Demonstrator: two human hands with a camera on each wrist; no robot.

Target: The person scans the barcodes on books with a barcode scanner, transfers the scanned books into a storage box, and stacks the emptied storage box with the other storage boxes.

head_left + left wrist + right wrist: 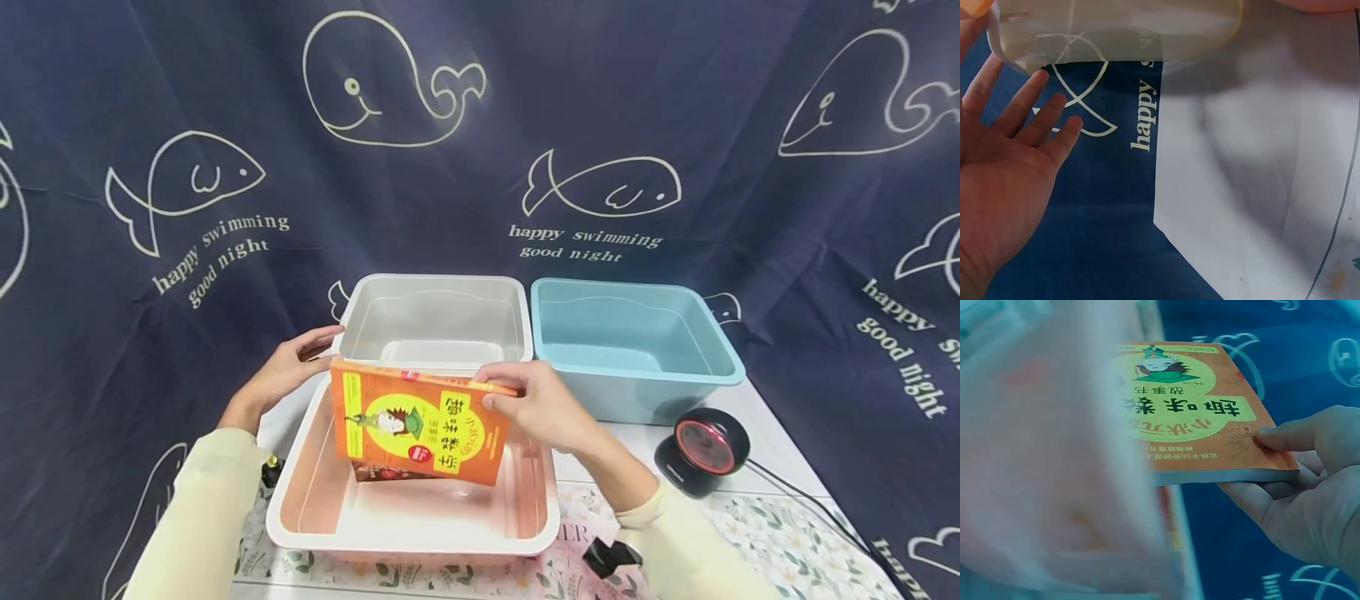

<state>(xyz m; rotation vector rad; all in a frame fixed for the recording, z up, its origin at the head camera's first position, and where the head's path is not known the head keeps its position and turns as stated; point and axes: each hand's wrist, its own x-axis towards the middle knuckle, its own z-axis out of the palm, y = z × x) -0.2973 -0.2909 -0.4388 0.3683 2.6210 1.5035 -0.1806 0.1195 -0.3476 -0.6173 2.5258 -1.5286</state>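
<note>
Table (765,542): pink bin (420,521), gray bin (435,312), blue bin (618,392), black device (701,450).

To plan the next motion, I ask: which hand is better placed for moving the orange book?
Probably the right hand: it pinches the orange book near one corner. The left hand, beside the grey bin, shows no clear grip on it.

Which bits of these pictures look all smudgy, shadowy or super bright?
Right wrist view: the pink bin seems to be the big smudgy blur in front, while the orange book behind is clearer, everything tinted bluish; left wrist view: soft grey shadows on the white tabletop; head view: mostly clear, with the pink bin's floor washed out almost white.
</note>
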